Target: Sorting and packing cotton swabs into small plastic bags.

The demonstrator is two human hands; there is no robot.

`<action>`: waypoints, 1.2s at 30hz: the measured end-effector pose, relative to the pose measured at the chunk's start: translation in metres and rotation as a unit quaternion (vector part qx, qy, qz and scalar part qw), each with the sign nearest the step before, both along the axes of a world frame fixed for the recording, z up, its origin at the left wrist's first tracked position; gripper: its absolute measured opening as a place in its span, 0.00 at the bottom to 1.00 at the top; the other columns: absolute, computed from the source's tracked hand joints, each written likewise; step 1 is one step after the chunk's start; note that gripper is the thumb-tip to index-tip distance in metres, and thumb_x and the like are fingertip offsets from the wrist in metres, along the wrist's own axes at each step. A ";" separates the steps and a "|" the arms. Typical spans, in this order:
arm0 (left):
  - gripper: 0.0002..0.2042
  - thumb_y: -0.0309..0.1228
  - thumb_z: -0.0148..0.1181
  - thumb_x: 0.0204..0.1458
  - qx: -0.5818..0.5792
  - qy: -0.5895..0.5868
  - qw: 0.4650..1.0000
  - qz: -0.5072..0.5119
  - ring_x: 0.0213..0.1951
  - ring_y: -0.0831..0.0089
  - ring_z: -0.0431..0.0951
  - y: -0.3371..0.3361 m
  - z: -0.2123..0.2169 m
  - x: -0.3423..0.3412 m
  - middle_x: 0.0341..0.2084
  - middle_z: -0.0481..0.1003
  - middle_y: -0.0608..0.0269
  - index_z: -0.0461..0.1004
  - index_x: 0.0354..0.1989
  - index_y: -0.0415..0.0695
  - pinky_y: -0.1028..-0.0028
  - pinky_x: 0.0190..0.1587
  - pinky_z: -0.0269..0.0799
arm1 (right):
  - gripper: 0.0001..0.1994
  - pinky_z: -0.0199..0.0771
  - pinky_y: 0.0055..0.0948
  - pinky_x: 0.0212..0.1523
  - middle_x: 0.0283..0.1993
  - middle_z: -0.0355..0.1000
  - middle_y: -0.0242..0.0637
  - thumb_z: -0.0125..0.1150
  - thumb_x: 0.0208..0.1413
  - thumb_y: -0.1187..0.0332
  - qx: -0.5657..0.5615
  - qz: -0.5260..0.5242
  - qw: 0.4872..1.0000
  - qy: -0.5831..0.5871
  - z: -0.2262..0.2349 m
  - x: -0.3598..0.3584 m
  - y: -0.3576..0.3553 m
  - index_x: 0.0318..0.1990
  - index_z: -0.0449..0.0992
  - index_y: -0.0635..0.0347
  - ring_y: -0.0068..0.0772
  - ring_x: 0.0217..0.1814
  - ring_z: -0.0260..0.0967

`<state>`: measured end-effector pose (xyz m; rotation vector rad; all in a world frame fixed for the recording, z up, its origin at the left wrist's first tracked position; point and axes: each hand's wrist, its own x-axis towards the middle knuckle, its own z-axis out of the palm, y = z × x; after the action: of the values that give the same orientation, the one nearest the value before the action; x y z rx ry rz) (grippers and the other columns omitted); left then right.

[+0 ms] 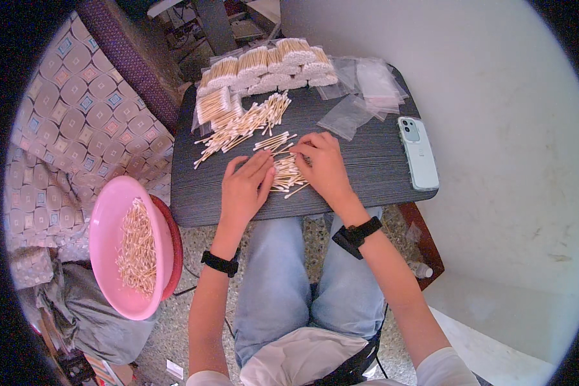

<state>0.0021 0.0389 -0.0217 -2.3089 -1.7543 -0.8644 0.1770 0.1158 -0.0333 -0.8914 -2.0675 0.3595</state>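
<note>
**Head view: both hands working a small heap of cotton swabs**

Head view shows your left hand (244,186) lying flat and spread, palm down, on the dark worktop (367,161), its fingers pressing the near side of a small pile of cotton swabs (285,174). Your right hand (325,166) sits on the other side of the same pile, fingers curled down onto the sticks; whether it pinches any of them, you cannot tell from here. So the pile lies between your two hands, touching both.

Beyond your fingertips a longer loose heap of swabs (241,127) trails off toward your left. Farther out still stand the filled clear bags of swabs (270,67), and to the right of those, beyond your right hand, a stack of empty clear bags (367,90). A pale green phone (418,153) lies face down well to the right of your right hand. Down by your left elbow, off the worktop, a pink bowl (125,238) holds more swabs.

The swabs look very light, thin and stiff in the stick, soft at the tips, and they will likely roll and scatter. Judging from that, take them by the middle of the sticks, bunched side by side, with a gentle pinch so none snap
</note>
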 end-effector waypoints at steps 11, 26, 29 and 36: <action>0.11 0.32 0.54 0.56 0.018 0.001 0.999 0.046 0.51 0.68 0.74 0.000 -0.002 -0.002 0.47 0.76 0.59 0.78 0.42 0.40 0.66 0.54 0.64 | 0.06 0.60 0.41 0.47 0.34 0.66 0.36 0.62 0.41 0.70 0.034 -0.083 0.996 -0.023 -0.002 0.000 0.000 0.29 0.80 0.56 0.39 0.42 0.62; 0.13 0.33 0.51 0.57 0.026 0.009 0.993 0.116 0.51 0.64 0.74 0.001 -0.005 -0.003 0.46 0.76 0.56 0.77 0.42 0.38 0.65 0.57 0.64 | 0.04 0.64 0.41 0.44 0.33 0.67 0.40 0.61 0.41 0.74 -0.018 -0.127 0.991 0.046 -0.006 0.000 0.002 0.28 0.77 0.62 0.44 0.41 0.63; 0.13 0.32 0.51 0.57 0.009 0.006 0.996 0.092 0.53 0.63 0.73 0.003 -0.007 -0.001 0.48 0.74 0.55 0.76 0.45 0.38 0.64 0.58 0.63 | 0.04 0.65 0.40 0.45 0.34 0.67 0.40 0.61 0.42 0.75 0.013 -0.110 0.994 0.005 -0.004 0.001 0.002 0.28 0.76 0.62 0.45 0.41 0.63; 0.16 0.30 0.49 0.58 -0.015 -0.023 1.000 0.008 0.57 0.63 0.68 0.006 -0.003 0.001 0.53 0.71 0.56 0.71 0.52 0.40 0.63 0.62 0.58 | 0.07 0.68 0.37 0.44 0.35 0.68 0.41 0.57 0.44 0.78 -0.028 -0.006 0.998 0.063 0.000 -0.003 0.001 0.33 0.76 0.62 0.45 0.42 0.64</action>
<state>0.0030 0.0447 -0.0244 -2.3088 -1.8128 -0.9007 0.1741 0.1163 -0.0328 -0.8927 -1.9438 0.4574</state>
